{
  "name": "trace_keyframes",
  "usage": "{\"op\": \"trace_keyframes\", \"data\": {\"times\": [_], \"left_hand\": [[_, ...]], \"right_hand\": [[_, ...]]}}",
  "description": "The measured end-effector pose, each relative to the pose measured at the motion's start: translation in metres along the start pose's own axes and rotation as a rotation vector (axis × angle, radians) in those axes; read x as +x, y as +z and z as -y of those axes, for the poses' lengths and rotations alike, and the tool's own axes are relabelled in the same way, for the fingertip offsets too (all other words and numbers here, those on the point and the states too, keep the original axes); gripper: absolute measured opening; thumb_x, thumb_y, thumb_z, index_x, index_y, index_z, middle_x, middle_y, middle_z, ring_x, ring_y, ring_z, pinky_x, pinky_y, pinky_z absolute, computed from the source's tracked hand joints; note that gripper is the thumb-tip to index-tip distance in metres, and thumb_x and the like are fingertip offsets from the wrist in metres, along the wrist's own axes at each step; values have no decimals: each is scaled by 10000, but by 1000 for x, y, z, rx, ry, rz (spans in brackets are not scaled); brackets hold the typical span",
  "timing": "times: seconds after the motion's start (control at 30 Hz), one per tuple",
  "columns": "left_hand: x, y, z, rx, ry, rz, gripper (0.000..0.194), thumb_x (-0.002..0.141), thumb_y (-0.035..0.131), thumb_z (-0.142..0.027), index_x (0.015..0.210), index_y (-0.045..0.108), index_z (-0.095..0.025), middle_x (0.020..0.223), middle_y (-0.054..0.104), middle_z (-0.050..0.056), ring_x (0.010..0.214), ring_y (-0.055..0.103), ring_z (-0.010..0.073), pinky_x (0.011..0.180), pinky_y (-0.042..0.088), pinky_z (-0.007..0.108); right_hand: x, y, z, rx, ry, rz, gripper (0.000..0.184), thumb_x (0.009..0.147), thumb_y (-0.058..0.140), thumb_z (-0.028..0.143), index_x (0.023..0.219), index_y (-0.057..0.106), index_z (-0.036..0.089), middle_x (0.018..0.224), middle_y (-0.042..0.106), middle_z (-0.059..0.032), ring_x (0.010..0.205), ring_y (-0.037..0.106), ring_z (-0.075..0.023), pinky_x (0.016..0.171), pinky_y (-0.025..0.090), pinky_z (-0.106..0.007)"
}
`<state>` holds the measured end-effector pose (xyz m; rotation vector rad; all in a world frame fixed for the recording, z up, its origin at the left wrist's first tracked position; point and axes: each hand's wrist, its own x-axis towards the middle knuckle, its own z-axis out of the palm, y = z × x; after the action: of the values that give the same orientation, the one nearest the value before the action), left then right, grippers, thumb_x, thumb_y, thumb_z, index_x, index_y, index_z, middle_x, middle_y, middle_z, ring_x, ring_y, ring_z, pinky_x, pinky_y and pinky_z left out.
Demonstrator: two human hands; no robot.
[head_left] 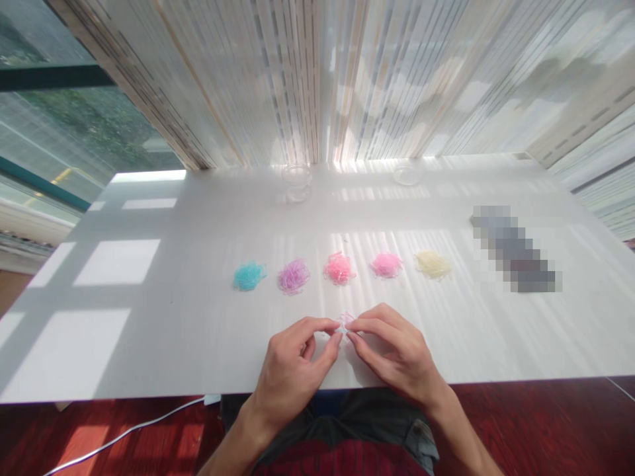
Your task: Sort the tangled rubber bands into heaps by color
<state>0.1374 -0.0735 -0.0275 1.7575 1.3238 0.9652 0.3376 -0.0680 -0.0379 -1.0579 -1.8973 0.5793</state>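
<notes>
My left hand point(300, 357) is closed in a pinch near the table's front edge, thumb and forefinger brought together. Facing it, my right hand point(397, 347) pinches in the same way, its fingertips almost meeting the left ones. Between them is a small pale rubber band point(343, 328), mostly hidden by the fingers. A little heap of pale pink rubber bands point(347, 317) shows just behind the fingertips. Beyond my hands, small rubber bands lie in a row of heaps: teal point(249, 276), purple point(294, 276), coral point(340, 269), pink point(386, 265) and pale yellow point(432, 264).
Clear round dishes point(297, 175) stand at the back of the white table point(198, 330), with another clear dish point(407, 174) to their right. A blurred-out dark object point(516, 251) lies at the right. Curtains point(317, 79) hang behind the table; a white cable point(133, 430) crosses the floor.
</notes>
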Motion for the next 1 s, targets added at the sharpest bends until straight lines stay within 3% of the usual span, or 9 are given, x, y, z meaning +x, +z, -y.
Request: {"op": "trace_keyframes", "data": {"times": [0.2, 0.63, 1.0], "left_hand": [[1, 1, -2, -49, -82, 2, 103, 932, 689, -257, 948, 765, -190, 638, 631, -39, 473, 371, 64, 449, 325, 195], [-2, -4, 1, 25, -37, 48, 100, 948, 672, -258, 961, 759, -210, 742, 713, -9, 506, 425, 83, 469, 372, 204], [3, 1, -11, -26, -140, 0, 123, 932, 642, -283, 885, 715, -196, 585, 512, -57, 474, 355, 81, 436, 306, 206]], "right_hand": [[1, 0, 2, 14, 7, -17, 175, 950, 667, 134, 1086, 718, 233, 906, 728, -44, 820, 700, -178, 711, 607, -300], [1, -2, 3, 34, 32, -19, 139, 944, 677, 122, 1044, 702, 215, 883, 725, -41, 811, 691, -166, 709, 590, -281], [2, -2, 3, 0, 28, 16, 109, 945, 671, 147, 1009, 710, 227, 858, 716, -37, 780, 684, -173, 678, 584, -293]]}}
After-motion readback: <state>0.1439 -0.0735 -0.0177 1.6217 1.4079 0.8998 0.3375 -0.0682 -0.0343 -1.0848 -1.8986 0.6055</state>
